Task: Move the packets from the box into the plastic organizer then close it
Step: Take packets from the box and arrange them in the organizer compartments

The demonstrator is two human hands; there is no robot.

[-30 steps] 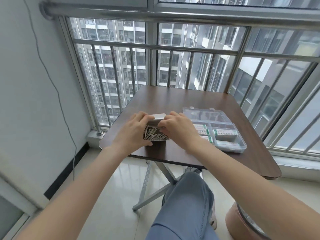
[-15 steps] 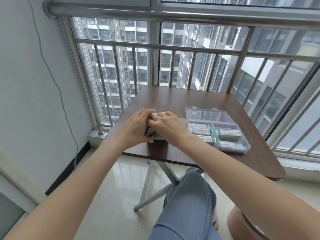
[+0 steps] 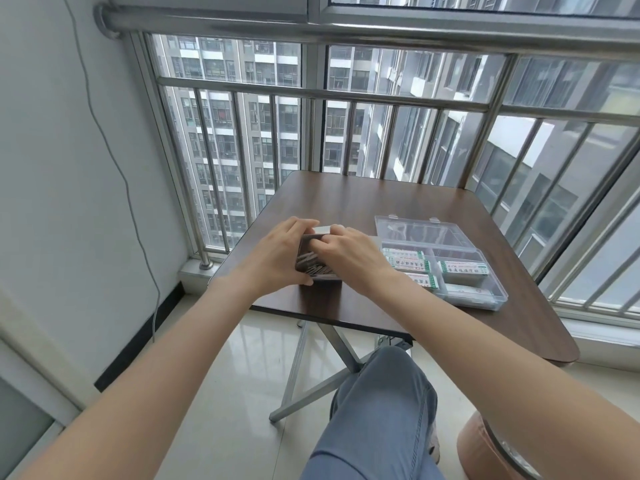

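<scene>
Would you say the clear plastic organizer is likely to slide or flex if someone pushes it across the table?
The organizer probably slides easily: smooth plastic on a glossy table. Its thin clear walls may flex a little. The open lid, lying flat behind, could catch or swing.

Your dark box (image 3: 313,268), patterned with pale streaks, stands near the table's front left edge, mostly hidden; a pale flap shows at its top, and what is inside it you cannot tell. Just to its right lies your clear plastic organizer (image 3: 485,296), lid open and laid flat behind the tray. In the divided tray you have white packets with green trim and dark print (image 3: 462,268): three stacked in a row along the left compartments, one in the middle right compartment, and a paler one in the front right compartment.
</scene>
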